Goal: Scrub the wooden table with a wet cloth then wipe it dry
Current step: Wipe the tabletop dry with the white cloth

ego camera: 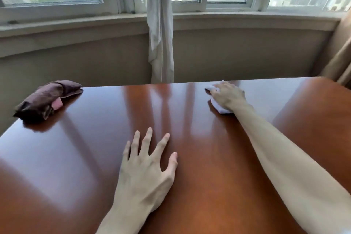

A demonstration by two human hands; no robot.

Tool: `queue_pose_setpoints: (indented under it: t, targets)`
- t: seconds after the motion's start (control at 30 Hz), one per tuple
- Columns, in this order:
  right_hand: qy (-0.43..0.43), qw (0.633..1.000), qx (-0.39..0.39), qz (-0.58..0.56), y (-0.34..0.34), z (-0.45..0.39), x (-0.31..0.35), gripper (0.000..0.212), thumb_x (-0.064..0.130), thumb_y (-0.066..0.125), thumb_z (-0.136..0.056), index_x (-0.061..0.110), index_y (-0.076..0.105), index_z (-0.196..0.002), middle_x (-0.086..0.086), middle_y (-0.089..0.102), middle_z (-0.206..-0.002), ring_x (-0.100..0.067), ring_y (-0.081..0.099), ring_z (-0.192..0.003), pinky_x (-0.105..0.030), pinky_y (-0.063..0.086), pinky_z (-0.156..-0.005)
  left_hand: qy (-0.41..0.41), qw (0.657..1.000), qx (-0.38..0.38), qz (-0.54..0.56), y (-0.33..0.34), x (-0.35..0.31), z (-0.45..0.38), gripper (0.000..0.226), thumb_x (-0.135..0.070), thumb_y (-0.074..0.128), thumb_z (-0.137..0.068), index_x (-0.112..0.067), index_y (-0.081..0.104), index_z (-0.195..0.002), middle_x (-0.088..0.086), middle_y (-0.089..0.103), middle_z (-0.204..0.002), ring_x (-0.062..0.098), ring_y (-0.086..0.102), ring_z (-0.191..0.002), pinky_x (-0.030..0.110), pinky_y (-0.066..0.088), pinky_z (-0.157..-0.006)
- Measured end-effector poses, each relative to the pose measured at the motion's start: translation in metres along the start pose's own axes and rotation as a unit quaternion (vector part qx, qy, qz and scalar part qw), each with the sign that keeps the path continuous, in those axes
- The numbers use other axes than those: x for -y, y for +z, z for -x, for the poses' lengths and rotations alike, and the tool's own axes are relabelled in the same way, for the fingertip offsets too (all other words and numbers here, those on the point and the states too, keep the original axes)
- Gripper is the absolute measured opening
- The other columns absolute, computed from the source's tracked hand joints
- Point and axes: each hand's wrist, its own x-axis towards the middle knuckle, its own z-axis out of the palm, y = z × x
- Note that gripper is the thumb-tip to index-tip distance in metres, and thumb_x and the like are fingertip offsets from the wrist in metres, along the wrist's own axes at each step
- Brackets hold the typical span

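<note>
The right hand (227, 94) reaches to the far right part of the glossy reddish-brown wooden bench (95, 157), its fingers curled over a crumpled white cloth (218, 107) and pressing it onto the surface close to the far edge. The left hand (146, 169) lies flat on the near middle of the bench, fingers spread and straight, holding nothing. At the far left corner rests a folded dark brown cloth (45, 99) with a pink patch showing. Beyond the bench, a pale tied curtain (161, 43) hangs before the window sill (247, 19), and tan drapery (340, 59) hangs at the far right.
</note>
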Motion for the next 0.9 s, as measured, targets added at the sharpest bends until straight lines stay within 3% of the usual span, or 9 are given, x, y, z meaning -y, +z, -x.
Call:
queue_pose_setpoints:
  t: [0.13, 0.27, 0.37, 0.47, 0.57, 0.63, 0.73, 0.8, 0.9]
  targets:
    - [-0.077, 0.996, 0.004, 0.032, -0.002, -0.018, 0.050, 0.048, 0.046, 0.025, -0.088, 0.048, 0.055, -0.126, 0.002, 0.053, -0.137, -0.029, 0.054, -0.122, -0.044, 0.045, -0.093, -0.002, 1.000, 0.013, 0.005, -0.003, -0.002, -0.001, 0.067, -0.073, 0.008, -0.089, -0.057, 0.000, -0.154, -0.013, -0.006, -0.168, 0.015, -0.016, -0.154, 0.038, -0.008, -0.125]
    - [-0.209, 0.977, 0.035, 0.036, -0.001, 0.051, 0.092, 0.050, 0.048, 0.017, -0.094, 0.051, 0.047, -0.133, 0.009, 0.048, -0.143, -0.020, 0.045, -0.136, -0.049, 0.047, -0.099, -0.002, 0.999, 0.037, 0.031, -0.008, -0.003, -0.003, 0.062, -0.068, 0.022, -0.096, -0.053, 0.014, -0.155, -0.010, 0.001, -0.169, 0.015, -0.010, -0.155, 0.038, -0.007, -0.126]
    - [-0.253, 0.966, 0.057, -0.013, 0.001, 0.129, 0.111, 0.053, 0.053, 0.016, -0.096, 0.056, 0.046, -0.140, 0.020, 0.040, -0.157, -0.008, 0.033, -0.147, -0.047, 0.040, -0.112, -0.012, 0.986, 0.031, 0.166, -0.021, -0.001, -0.004, 0.053, -0.052, 0.040, -0.101, -0.038, 0.039, -0.152, -0.002, 0.023, -0.166, 0.017, 0.008, -0.155, 0.037, 0.003, -0.126]
    - [-0.305, 0.951, 0.028, -0.041, 0.009, 0.211, 0.123, 0.052, 0.048, 0.028, -0.096, 0.046, 0.053, -0.141, 0.018, 0.045, -0.154, -0.007, 0.035, -0.146, -0.041, 0.039, -0.115, -0.020, 0.958, 0.014, 0.285, -0.042, 0.007, 0.004, 0.042, -0.032, 0.049, -0.103, -0.020, 0.052, -0.144, 0.004, 0.044, -0.154, 0.017, 0.036, -0.144, 0.026, 0.024, -0.116]
    - [-0.358, 0.929, -0.004, -0.093, 0.003, 0.292, 0.138, 0.039, 0.033, 0.049, -0.092, 0.031, 0.067, -0.127, 0.006, 0.061, -0.140, -0.010, 0.045, -0.132, -0.034, 0.041, -0.110, 0.033, 0.974, 0.027, 0.224, -0.056, 0.012, 0.029, 0.037, -0.025, 0.051, -0.102, -0.017, 0.057, -0.138, 0.003, 0.052, -0.146, 0.015, 0.052, -0.128, 0.015, 0.031, -0.101]
    - [-0.403, 0.907, -0.015, -0.119, 0.002, 0.349, 0.149, 0.038, 0.027, 0.053, -0.086, 0.028, 0.071, -0.120, 0.007, 0.067, -0.130, -0.011, 0.049, -0.128, -0.031, 0.042, -0.108, 0.074, 0.978, 0.065, 0.184, -0.062, 0.015, 0.054, 0.037, -0.024, 0.050, -0.102, -0.017, 0.057, -0.138, 0.001, 0.050, -0.146, 0.014, 0.051, -0.129, 0.015, 0.029, -0.102]
    - [-0.483, 0.867, 0.031, -0.119, -0.004, 0.401, 0.142, 0.049, 0.024, 0.053, -0.084, 0.033, 0.067, -0.130, 0.018, 0.061, -0.139, -0.006, 0.046, -0.138, -0.023, 0.034, -0.115, 0.123, 0.979, 0.081, 0.143, -0.064, 0.024, 0.094, 0.039, -0.026, 0.048, -0.104, -0.017, 0.055, -0.140, 0.001, 0.048, -0.148, 0.013, 0.044, -0.137, 0.015, 0.024, -0.108]
    - [-0.458, 0.882, 0.058, -0.092, -0.009, 0.388, 0.120, 0.053, 0.028, 0.048, -0.089, 0.041, 0.059, -0.139, 0.024, 0.051, -0.149, 0.002, 0.037, -0.143, -0.024, 0.029, -0.120, 0.127, 0.979, 0.076, 0.138, -0.064, 0.038, 0.122, 0.041, -0.028, 0.047, -0.104, -0.017, 0.053, -0.143, 0.000, 0.046, -0.149, 0.012, 0.041, -0.139, 0.012, 0.021, -0.110]
    - [-0.278, 0.957, 0.023, -0.078, -0.019, 0.341, 0.098, 0.050, 0.037, 0.038, -0.097, 0.048, 0.052, -0.143, 0.025, 0.039, -0.157, 0.003, 0.030, -0.147, -0.032, 0.030, -0.120, 0.115, 0.982, 0.059, 0.140, -0.066, 0.062, 0.160, 0.042, -0.030, 0.047, -0.104, -0.019, 0.051, -0.145, -0.004, 0.045, -0.149, 0.011, 0.040, -0.140, 0.020, 0.023, -0.117]
